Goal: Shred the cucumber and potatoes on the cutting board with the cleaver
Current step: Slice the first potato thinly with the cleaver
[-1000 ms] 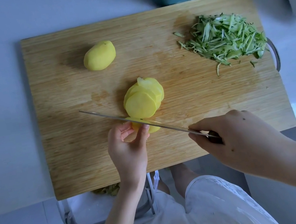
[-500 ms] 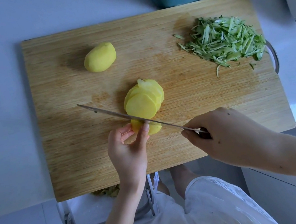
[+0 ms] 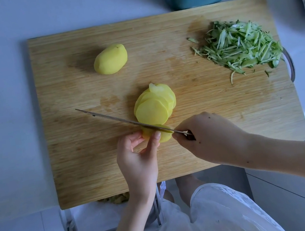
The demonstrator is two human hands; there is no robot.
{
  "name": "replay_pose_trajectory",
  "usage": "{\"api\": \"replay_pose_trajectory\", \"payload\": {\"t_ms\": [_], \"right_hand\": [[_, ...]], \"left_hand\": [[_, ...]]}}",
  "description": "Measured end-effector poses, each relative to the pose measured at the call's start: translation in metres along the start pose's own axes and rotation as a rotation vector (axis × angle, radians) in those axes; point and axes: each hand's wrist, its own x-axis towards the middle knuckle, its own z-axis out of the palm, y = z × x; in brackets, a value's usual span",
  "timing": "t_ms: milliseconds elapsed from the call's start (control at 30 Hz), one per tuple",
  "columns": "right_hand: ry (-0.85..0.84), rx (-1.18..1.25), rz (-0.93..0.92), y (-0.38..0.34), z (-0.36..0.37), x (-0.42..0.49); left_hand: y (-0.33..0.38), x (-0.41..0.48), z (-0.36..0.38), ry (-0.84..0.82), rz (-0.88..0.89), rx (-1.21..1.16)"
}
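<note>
pale wood cutting board (image 3: 72, 168) lies across a white counter (image 3: 1, 99), seen from above. at its upper left a whole peeled potato (image 3: 110, 59) waits well apart from the work, likely kept out of the blade's way until its turn. nearer the middle, the cleaver (image 3: 108, 116) runs slantwise, its edge down on the last stub of potato (image 3: 165, 137). the left hand (image 3: 137, 157) pinches that stub between thumb and curled fingers, steadying it so thin slices can come off. just beyond the blade, cut slices (image 3: 153, 111) lean in an overlapping stack, probably ready to be cut into strips. the right hand (image 3: 209, 138) is wrapped round the cleaver's handle, close to the blade for control. at far right, shredded cucumber (image 3: 240, 47) sits heaped aside, already done.
</note>
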Motion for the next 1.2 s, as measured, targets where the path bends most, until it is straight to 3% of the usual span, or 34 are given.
{"api": "replay_pose_trajectory", "payload": {"t_ms": [333, 500, 567, 667, 833, 1200], "right_hand": [[-0.019, 0.113, 0.001, 0.007, 0.011, 0.010], [-0.237, 0.601, 0.036, 0.011, -0.003, 0.008], [-0.331, 0.676, 0.073, 0.009, -0.008, 0.009], [-0.336, 0.561, 0.078, 0.005, -0.007, 0.015], [-0.057, 0.185, -0.007, -0.004, -0.008, -0.001], [0.044, 0.038, 0.038, 0.003, -0.023, -0.056]], "left_hand": [[0.004, -0.001, 0.003, 0.014, -0.019, -0.037], [0.006, -0.002, 0.002, -0.003, -0.005, -0.015], [0.005, -0.002, 0.001, -0.005, -0.006, -0.012], [0.003, -0.002, 0.001, 0.003, -0.008, -0.014], [0.003, -0.002, 0.003, 0.008, 0.043, 0.006], [0.001, -0.002, 0.004, 0.013, 0.073, -0.020]]}}
